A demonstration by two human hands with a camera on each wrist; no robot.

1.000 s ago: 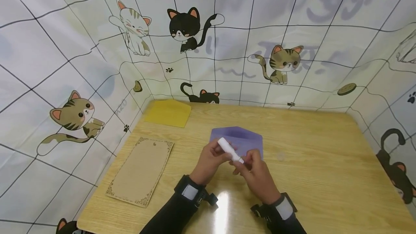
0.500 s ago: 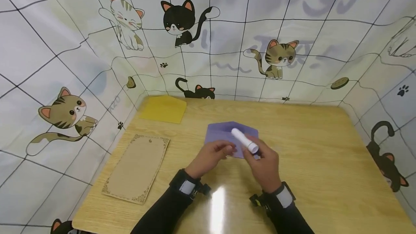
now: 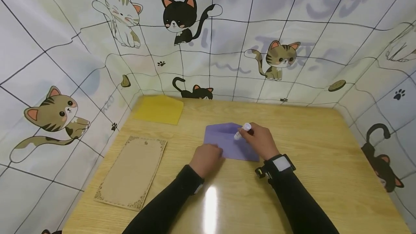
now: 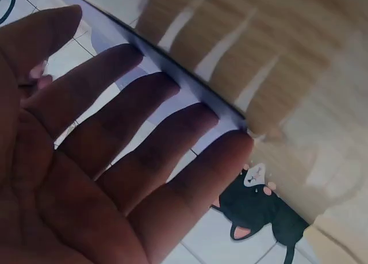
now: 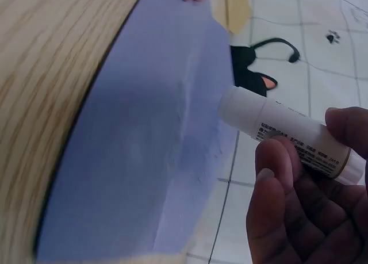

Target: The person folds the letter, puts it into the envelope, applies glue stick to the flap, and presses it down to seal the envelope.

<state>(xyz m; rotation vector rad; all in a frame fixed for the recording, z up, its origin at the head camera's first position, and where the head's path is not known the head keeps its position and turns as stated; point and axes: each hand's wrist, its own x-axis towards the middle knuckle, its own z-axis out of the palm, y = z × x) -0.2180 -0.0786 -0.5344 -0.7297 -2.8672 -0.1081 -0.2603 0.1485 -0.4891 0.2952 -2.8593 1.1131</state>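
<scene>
A purple envelope (image 3: 227, 150) lies on the wooden table with its pointed flap unfolded away from the person. The left hand (image 3: 205, 159) rests at its near left edge. In the left wrist view, that hand's nearly straight fingers (image 4: 190, 137) touch the envelope's edge with their tips. Between thumb and fingers, the right hand (image 3: 262, 141) grips a white glue stick (image 5: 299, 136) with small dark print. It is tilted over the envelope's right half, one end pointing down toward the paper near the flap fold.
A yellow envelope (image 3: 158, 109) lies at the back left of the table (image 3: 318, 176). Nearer on the left is a beige sheet (image 3: 131, 172) with an ornate border. Cat-printed cloth (image 3: 227, 39) hangs behind and along both sides.
The hands held the glue stick together, then parted with it in the right hand. That hand has moved it over the envelope and turned it, while the left hand came down onto the envelope's edge.
</scene>
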